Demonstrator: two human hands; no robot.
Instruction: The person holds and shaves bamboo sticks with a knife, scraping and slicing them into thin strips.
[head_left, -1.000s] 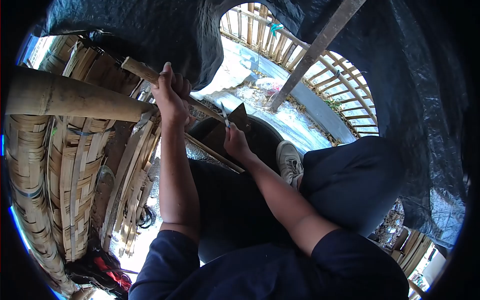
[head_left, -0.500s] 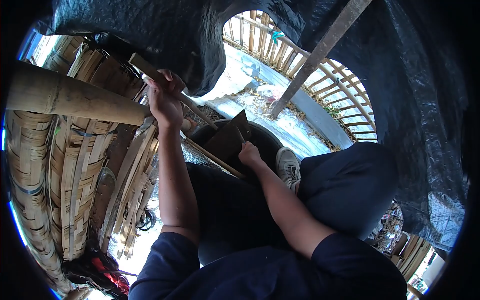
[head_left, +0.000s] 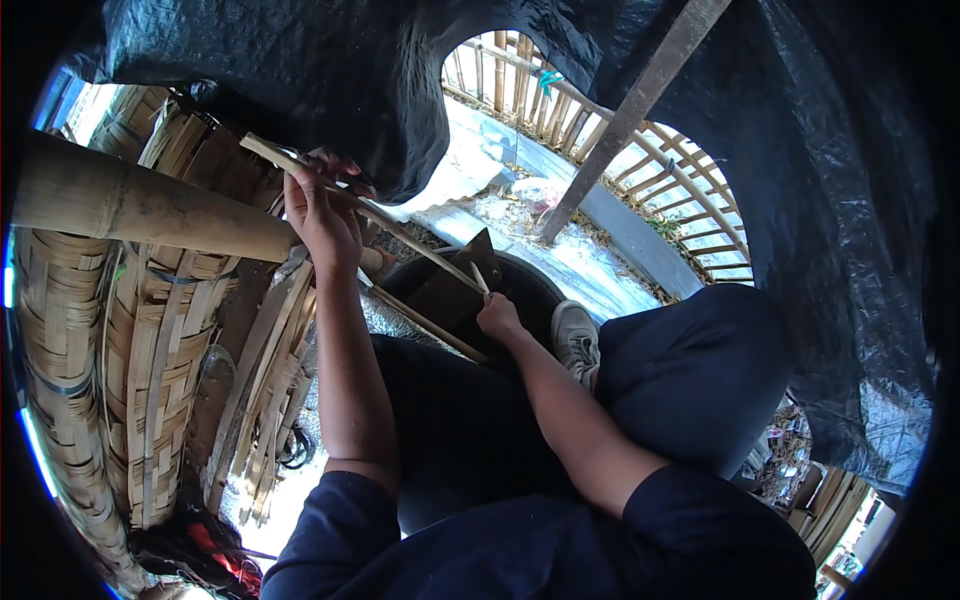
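My left hand (head_left: 325, 215) is closed around the upper part of a long, pale bamboo strip (head_left: 405, 237), which slants down to the right. The strip's lower end meets my right hand (head_left: 500, 317). That hand is closed on a knife (head_left: 478, 279); a short, narrow blade shows above the fist, close beside the strip, and the handle is hidden. Whether the blade touches the strip I cannot tell. Below both hands is a round black tub (head_left: 548, 283), with a dark, pointed flat piece (head_left: 480, 250) standing in it. Another bamboo stick (head_left: 425, 322) lies along the tub's near side.
A thick bamboo pole (head_left: 150, 205) juts in from the left, above woven bamboo panels (head_left: 70, 320) and a stack of split strips (head_left: 262, 375). Black plastic sheeting (head_left: 830, 200) hangs around. A slanting bar (head_left: 635, 120) and a bamboo fence (head_left: 680, 185) stand ahead.
The bamboo strip has turned in my left hand, its lower end now reaching the knife and my right hand. My left fingers have loosened and shifted slightly; my right hand has dropped a little.
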